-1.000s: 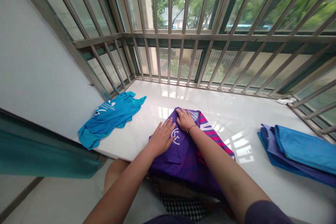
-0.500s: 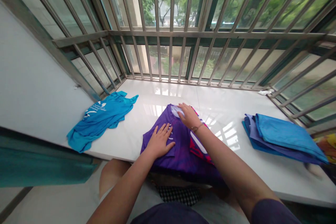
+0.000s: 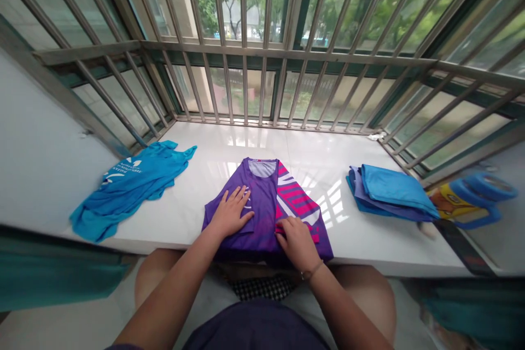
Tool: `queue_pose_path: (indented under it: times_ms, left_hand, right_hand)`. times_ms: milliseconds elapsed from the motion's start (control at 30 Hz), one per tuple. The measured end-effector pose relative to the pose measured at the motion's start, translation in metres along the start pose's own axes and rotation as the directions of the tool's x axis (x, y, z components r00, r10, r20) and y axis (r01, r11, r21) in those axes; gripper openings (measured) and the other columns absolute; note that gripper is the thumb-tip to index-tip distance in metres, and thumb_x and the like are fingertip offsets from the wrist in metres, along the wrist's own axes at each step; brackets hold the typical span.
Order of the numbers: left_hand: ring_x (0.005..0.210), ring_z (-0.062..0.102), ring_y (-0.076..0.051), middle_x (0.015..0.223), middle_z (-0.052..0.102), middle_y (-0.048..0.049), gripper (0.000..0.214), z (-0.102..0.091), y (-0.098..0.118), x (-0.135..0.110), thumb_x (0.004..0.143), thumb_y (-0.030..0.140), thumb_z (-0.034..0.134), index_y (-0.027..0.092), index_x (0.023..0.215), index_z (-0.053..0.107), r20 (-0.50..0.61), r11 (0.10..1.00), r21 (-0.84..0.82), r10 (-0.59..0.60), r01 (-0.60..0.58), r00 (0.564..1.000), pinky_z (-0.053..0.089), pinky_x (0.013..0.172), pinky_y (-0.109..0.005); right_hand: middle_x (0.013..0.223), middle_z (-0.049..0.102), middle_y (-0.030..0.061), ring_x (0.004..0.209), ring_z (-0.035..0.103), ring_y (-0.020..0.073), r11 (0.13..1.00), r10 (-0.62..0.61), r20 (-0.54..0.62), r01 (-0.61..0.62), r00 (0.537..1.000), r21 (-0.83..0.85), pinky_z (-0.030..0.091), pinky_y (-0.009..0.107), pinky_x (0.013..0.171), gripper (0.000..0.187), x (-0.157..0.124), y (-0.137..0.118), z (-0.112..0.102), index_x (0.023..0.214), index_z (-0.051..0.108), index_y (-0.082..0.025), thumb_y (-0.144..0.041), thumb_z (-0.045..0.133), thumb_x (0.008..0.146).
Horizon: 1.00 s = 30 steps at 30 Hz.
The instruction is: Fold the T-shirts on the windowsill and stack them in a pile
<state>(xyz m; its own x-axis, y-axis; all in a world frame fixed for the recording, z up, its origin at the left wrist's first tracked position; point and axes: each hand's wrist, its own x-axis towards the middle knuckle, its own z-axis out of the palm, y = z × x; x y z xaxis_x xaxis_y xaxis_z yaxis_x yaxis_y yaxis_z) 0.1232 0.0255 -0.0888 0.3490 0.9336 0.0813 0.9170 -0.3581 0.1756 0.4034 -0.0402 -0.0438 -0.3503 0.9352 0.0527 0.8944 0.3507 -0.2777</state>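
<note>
apparently a purple jersey [image 3: 262,186] lies under left fingers [image 3: 238,202] and right fingers [image 3: 287,227].

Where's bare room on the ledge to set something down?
Bare white ledge lies between the purple jersey and the folded stack, and between jersey and blue shirt. Behind it, a strip reaches the window bars. Crowded: the jersey, under your left hand and right hand.

A crumpled turquoise printed top [image 3: 127,191] lies at left on the glossy white counter [image 3: 328,142], with folded blue garments [image 3: 389,192] at right, a yellow-and-blue plastic object [image 3: 471,202] beyond, and steel window bars [image 3: 287,53] above.
</note>
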Motion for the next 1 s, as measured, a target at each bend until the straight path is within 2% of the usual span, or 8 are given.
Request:
queue_pose_path:
  times_ms: [100,267,367,433,600,733,867,1000]
  left_hand:
    - [0.167,0.025,-0.031,0.18,0.028,-0.0067,0.074,-0.003,0.001,-0.001,0.106,0.059,0.047,0.03,0.173,0.032,0.006,1.0,-0.008,0.001,-0.001,1.0,0.015,0.136,-0.059]
    - [0.166,0.027,-0.032,0.179,0.031,-0.0087,0.069,-0.005,0.002,0.001,0.107,0.055,0.047,0.031,0.171,0.036,0.018,0.999,-0.027,-0.022,0.022,1.0,0.018,0.134,-0.062]
    - [0.165,0.03,-0.033,0.176,0.037,-0.0109,0.061,-0.006,0.015,0.016,0.11,0.047,0.04,0.027,0.168,0.042,0.011,0.999,-0.042,-0.033,0.033,0.999,0.021,0.132,-0.067]
    - [0.164,0.032,-0.031,0.175,0.039,-0.0114,0.059,-0.008,0.032,0.035,0.111,0.04,0.037,0.025,0.167,0.043,-0.016,0.997,-0.058,0.041,-0.042,0.999,0.022,0.132,-0.066]
    - [0.164,0.033,-0.027,0.177,0.036,-0.01,0.06,-0.004,0.071,0.092,0.11,0.038,0.038,0.025,0.168,0.041,-0.009,0.978,-0.095,0.184,-0.184,0.983,0.022,0.133,-0.062]
    - [0.165,0.029,-0.03,0.178,0.032,-0.0103,0.066,0.007,0.072,0.118,0.109,0.049,0.041,0.025,0.17,0.038,0.061,0.989,-0.109,0.105,-0.098,0.993,0.02,0.133,-0.065]
    - [0.166,0.027,-0.031,0.179,0.03,-0.0077,0.068,0.016,0.068,0.123,0.107,0.055,0.043,0.029,0.17,0.038,0.062,0.989,-0.129,0.081,-0.073,0.995,0.016,0.133,-0.066]
    - [0.162,0.036,-0.03,0.174,0.041,-0.0075,0.061,0.012,0.067,0.128,0.104,0.049,0.052,0.029,0.162,0.051,0.035,0.979,-0.2,0.053,-0.045,0.998,0.023,0.134,-0.06]
  right_hand:
    - [0.111,0.071,0.0076,0.104,0.065,0.0269,0.997,-0.079,0.042,0.079,0.996,0.012,0.05,0.037,0.088,0.008,-0.012,-0.002,-0.004,0.107,0.071,-0.025,-0.025,0.07,0.1]
    - [0.105,0.072,0.0078,0.1,0.066,0.0256,0.986,-0.168,0.025,0.167,0.986,0.03,0.051,0.038,0.087,0.014,-0.034,0.006,-0.015,0.103,0.073,-0.024,-0.03,0.061,0.105]
    - [0.115,0.075,0.0106,0.109,0.067,0.0266,0.991,-0.12,-0.09,0.125,0.989,0.049,0.052,0.041,0.098,0.022,-0.034,0.018,-0.016,0.113,0.075,-0.024,-0.03,0.053,0.108]
    - [0.135,0.072,0.014,0.127,0.064,0.0298,0.996,-0.081,-0.147,0.085,0.986,0.021,0.049,0.046,0.11,0.029,-0.029,0.028,-0.011,0.128,0.073,-0.023,-0.03,0.052,0.108]
    - [0.169,0.047,0.0168,0.16,0.037,0.0362,0.994,0.014,-0.091,-0.023,0.996,-0.103,0.033,0.062,0.126,0.057,-0.015,0.048,0.013,0.159,0.054,-0.019,-0.037,0.055,0.105]
    - [0.172,0.041,0.0136,0.162,0.034,0.0355,0.986,0.116,-0.045,-0.121,0.992,-0.118,0.027,0.063,0.129,0.065,-0.017,0.057,0.024,0.167,0.043,-0.021,-0.042,0.05,0.107]
    - [0.174,0.039,0.0123,0.162,0.034,0.035,0.982,0.144,-0.054,-0.149,0.988,-0.112,0.026,0.063,0.13,0.066,-0.021,0.059,0.026,0.169,0.04,-0.025,-0.043,0.048,0.107]
    - [0.172,0.042,0.0128,0.16,0.037,0.0367,0.98,0.161,-0.063,-0.167,0.985,-0.107,0.027,0.066,0.128,0.062,-0.021,0.057,0.026,0.165,0.047,-0.025,-0.042,0.051,0.106]
